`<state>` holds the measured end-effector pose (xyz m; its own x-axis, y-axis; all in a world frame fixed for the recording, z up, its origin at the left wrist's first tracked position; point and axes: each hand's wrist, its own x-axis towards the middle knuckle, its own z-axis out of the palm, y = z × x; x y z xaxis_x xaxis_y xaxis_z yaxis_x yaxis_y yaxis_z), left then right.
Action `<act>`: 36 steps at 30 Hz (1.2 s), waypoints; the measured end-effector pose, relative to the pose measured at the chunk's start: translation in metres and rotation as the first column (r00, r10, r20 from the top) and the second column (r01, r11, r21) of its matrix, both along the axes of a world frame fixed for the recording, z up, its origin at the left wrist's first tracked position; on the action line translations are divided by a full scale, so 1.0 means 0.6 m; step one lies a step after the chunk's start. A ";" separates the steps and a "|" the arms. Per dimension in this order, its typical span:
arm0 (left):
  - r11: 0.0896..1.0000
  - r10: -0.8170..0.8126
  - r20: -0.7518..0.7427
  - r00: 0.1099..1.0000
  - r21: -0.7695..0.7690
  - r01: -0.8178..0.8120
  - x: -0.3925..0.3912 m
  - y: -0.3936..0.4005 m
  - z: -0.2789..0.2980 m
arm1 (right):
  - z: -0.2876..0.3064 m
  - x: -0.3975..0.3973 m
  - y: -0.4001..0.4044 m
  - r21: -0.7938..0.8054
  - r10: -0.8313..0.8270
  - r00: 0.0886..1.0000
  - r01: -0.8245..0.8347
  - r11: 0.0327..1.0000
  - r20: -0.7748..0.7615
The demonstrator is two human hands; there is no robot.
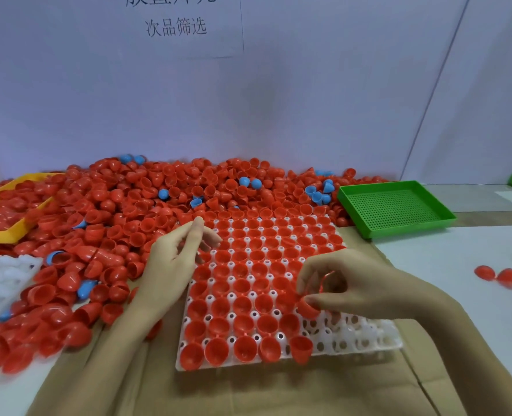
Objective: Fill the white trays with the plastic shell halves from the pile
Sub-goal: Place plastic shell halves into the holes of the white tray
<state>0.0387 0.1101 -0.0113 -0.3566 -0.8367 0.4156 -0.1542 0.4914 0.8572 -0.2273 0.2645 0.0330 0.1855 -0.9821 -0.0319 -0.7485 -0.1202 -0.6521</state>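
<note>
Two hands, right grip (333, 283) pinching blurred red shell (307, 306), left grip (179, 250) relaxed, tray (369, 340) edge hidden.

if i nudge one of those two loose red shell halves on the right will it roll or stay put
The two red shell halves lie dome up on the smooth white table, so a nudge would probably slide them, not roll them. They look thin and hollow, so likely very light and easily flicked away. Tipped onto the dome, one might rock.

Even, cool bluish light, soft shadows, wide-angle edge bending, slight motion blur.
</note>
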 end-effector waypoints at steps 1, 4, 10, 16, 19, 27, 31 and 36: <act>1.000 0.002 0.005 1.000 -0.010 -0.002 0.000 0.001 0.000 | -0.001 0.000 0.009 0.016 0.010 1.000 -0.010 1.000 -0.003; 1.000 -0.003 0.014 1.000 -0.026 0.003 0.001 0.004 -0.001 | -0.006 0.000 0.028 0.054 0.020 0.999 -0.017 0.998 -0.047; 0.999 0.000 0.030 1.000 -0.042 0.001 0.002 0.003 -0.002 | -0.011 -0.001 0.041 0.030 -0.002 0.978 0.009 1.000 -0.206; 0.998 0.042 0.032 0.999 -0.046 -0.041 0.006 -0.004 0.000 | -0.008 -0.003 0.044 0.024 0.009 0.977 -0.004 1.000 -0.215; 0.997 0.061 0.043 0.997 -0.047 -0.059 0.009 -0.008 -0.001 | -0.010 -0.004 0.045 0.019 0.012 0.968 -0.008 1.000 -0.249; 0.995 0.078 0.073 0.994 -0.061 -0.074 0.010 -0.014 -0.004 | -0.011 -0.005 0.031 0.020 0.044 0.977 -0.041 0.999 -0.207; 0.989 0.114 0.092 0.989 -0.108 -0.104 0.011 -0.021 -0.009 | -0.014 -0.005 0.000 0.050 0.073 0.995 -0.070 0.996 -0.068; 0.935 0.267 0.320 0.909 -0.315 -0.164 0.026 -0.049 -0.027 | -0.001 -0.005 -0.082 -0.010 0.060 0.991 -0.059 0.998 0.116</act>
<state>0.0545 0.0809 -0.0277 -0.3465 -0.7802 0.5208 -0.5492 0.6189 0.5616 -0.2302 0.2154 0.0321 0.2456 -0.9694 -0.0009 -0.6594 -0.1664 -0.7331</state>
